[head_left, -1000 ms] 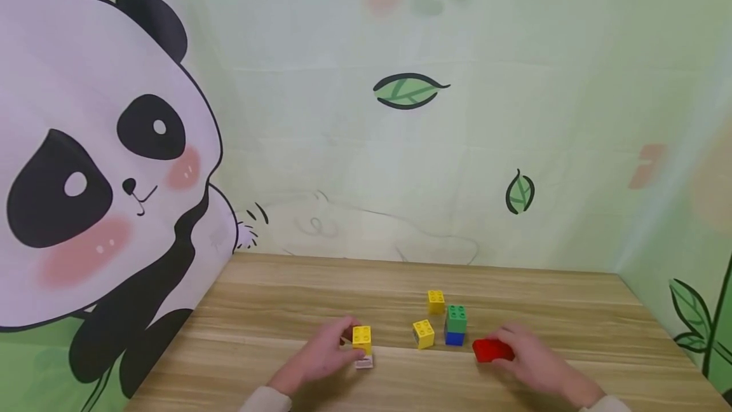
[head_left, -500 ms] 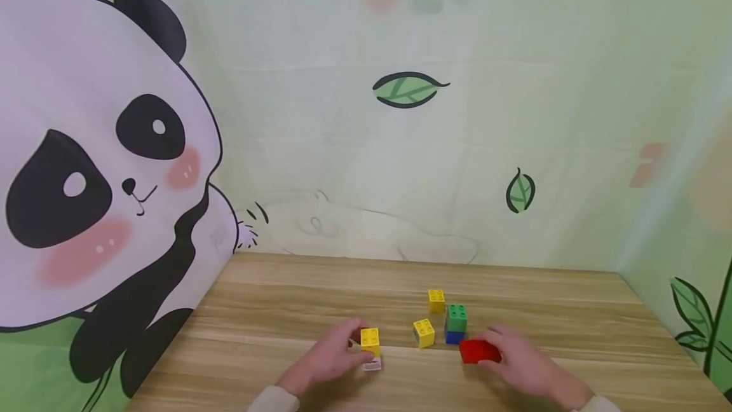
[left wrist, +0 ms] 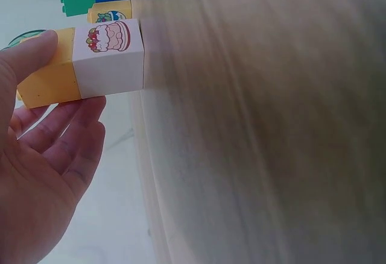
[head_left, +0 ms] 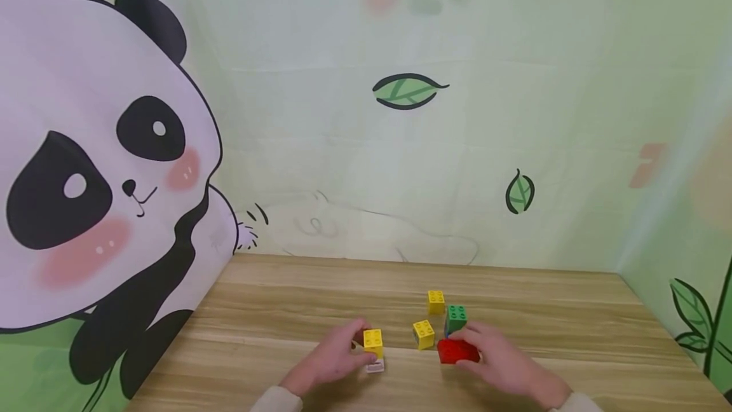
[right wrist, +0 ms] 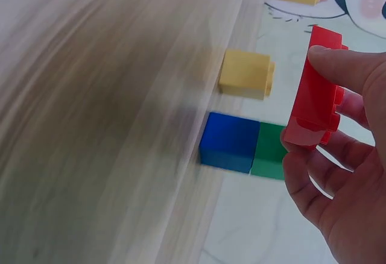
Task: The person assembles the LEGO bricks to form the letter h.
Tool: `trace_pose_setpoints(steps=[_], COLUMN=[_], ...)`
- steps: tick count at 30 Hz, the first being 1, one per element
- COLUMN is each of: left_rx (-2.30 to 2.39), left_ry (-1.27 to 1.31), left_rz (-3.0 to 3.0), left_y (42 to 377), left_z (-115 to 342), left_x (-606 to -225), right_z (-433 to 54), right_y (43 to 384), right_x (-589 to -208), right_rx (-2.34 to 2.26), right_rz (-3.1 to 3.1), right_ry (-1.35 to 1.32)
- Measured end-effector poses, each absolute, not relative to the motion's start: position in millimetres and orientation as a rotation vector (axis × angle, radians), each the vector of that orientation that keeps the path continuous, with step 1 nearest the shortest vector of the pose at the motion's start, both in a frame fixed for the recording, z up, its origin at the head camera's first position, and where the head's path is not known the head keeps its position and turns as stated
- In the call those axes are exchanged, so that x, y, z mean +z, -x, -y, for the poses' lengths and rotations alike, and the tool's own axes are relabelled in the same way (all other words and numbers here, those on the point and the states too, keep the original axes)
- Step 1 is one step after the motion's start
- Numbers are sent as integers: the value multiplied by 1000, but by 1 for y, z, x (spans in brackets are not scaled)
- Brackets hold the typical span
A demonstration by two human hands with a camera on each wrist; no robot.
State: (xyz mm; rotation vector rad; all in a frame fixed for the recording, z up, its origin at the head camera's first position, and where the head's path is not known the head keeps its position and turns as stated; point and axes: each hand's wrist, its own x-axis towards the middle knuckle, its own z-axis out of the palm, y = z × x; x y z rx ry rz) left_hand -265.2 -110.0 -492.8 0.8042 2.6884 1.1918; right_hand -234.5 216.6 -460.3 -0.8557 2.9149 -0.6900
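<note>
In the head view, my left hand (head_left: 340, 355) pinches a yellow building brick (head_left: 373, 343) between thumb and fingers. Joined beneath this brick is a white one (left wrist: 110, 59) with a cake picture on its side. My right hand (head_left: 500, 358) grips a long red brick (head_left: 455, 351), thumb on one side and fingers on the other. Studs line the red brick's upper face. Right behind it stands a green brick (head_left: 456, 316) stacked on a blue brick (right wrist: 229, 142). From the head, the red brick and right hand cover most of the blue one.
A single yellow brick (head_left: 424, 334) with a picture on its side sits between the hands, left of the green and blue stack. Farther back is another yellow brick (head_left: 436, 301). The wooden tabletop (head_left: 320, 291) ends at a printed cloth backdrop (head_left: 343, 164).
My right hand has carried the red brick leftward, from right of the green and blue stack to in front of it. My left hand has shifted slightly right with the yellow and white bricks.
</note>
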Motion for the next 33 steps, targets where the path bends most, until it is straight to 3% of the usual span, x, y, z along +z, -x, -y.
trace_pose_setpoints(steps=[33], left_rx=[1155], left_ry=[-717], left_rz=[-2662], left_y=[266], left_z=[106], left_x=[-491], right_z=[-174], right_y=[238], right_x=[-449], right_rx=[-730], right_rz=[-2880], right_ry=[923])
